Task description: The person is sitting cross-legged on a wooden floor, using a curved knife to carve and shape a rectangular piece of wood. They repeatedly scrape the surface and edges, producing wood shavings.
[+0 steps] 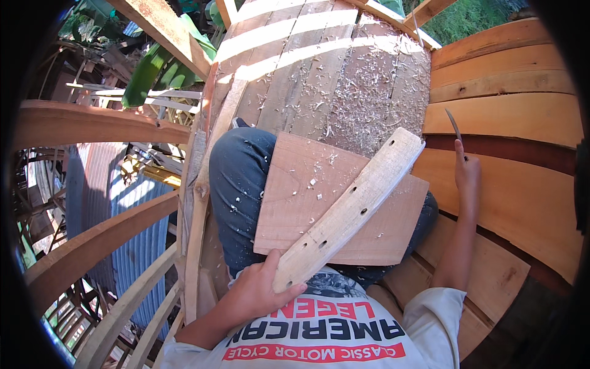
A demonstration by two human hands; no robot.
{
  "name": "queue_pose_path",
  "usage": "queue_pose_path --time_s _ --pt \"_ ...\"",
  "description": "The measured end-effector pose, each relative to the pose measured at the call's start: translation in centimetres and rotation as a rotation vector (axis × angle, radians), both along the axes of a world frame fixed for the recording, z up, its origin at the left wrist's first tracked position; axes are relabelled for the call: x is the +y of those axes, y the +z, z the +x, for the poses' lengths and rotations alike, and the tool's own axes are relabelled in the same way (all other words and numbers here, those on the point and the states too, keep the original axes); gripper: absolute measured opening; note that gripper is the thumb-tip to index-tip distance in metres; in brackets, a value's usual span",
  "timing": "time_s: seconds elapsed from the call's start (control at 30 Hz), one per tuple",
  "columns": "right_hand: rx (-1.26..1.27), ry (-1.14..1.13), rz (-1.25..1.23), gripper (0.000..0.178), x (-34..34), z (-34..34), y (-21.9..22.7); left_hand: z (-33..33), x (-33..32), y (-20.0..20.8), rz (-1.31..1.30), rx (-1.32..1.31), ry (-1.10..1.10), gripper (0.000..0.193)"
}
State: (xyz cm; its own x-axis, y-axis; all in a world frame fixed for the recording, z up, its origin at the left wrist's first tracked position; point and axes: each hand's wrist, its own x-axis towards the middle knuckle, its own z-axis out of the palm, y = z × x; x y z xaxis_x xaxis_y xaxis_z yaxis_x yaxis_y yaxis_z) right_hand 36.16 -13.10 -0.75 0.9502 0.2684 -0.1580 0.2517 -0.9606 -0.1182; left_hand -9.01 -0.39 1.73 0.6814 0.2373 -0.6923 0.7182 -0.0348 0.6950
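A long pale piece of wood [353, 212] with several dark holes lies slantwise across a flat reddish-brown board [295, 184] on my lap. My left hand [265, 288] is closed around the near end of this piece, close to my shirt. Out to the right, my right hand [468, 172] is raised and closed on a knife, its handle hidden in the fist. The knife's narrow, slightly curved blade [453, 123] points up and away, apart from the wood. A few small chips lie on the board.
Curled wood shavings [375, 80] cover the plank floor [301, 67] ahead. A wall of orange-brown planks [504, 117] rises close on the right. On the left run wooden rails [104, 126], with corrugated metal sheets [138, 227] beyond and below them.
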Motion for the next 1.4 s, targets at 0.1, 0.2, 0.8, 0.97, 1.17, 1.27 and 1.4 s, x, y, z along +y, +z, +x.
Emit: queue_pose_path --time_s 0.1,0.2,0.8,0.97,1.17,1.27,1.4 --pt "0.021 0.218 0.119 0.075 2.2 -5.6 1.4 0.5 0.3 0.1 -0.064 0.054 0.043 0.062" --pt "0.14 0.356 0.195 0.066 3.1 -11.7 2.8 0.8 0.7 0.1 -0.081 0.087 0.05 0.063" --pt "0.027 0.723 0.038 0.065 -0.6 -17.4 1.8 0.9 0.5 -0.4 -0.081 -0.031 0.092 0.061" --pt "-0.076 0.709 0.074 0.067 0.5 -15.6 1.0 1.3 1.1 0.1 -0.143 0.042 0.111 0.054" --pt "-0.187 0.472 0.027 0.073 0.8 -10.4 0.1 1.1 1.2 0.2 -0.197 0.037 0.131 0.056" --pt "-0.081 0.003 0.104 0.075 -0.8 -3.7 0.0 0.3 0.5 -0.4 -0.176 -0.011 0.08 0.057" --pt "0.025 0.18 0.3 0.072 -1.4 -5.9 0.9 0.4 0.8 -0.6 -0.203 -0.023 0.071 0.059"
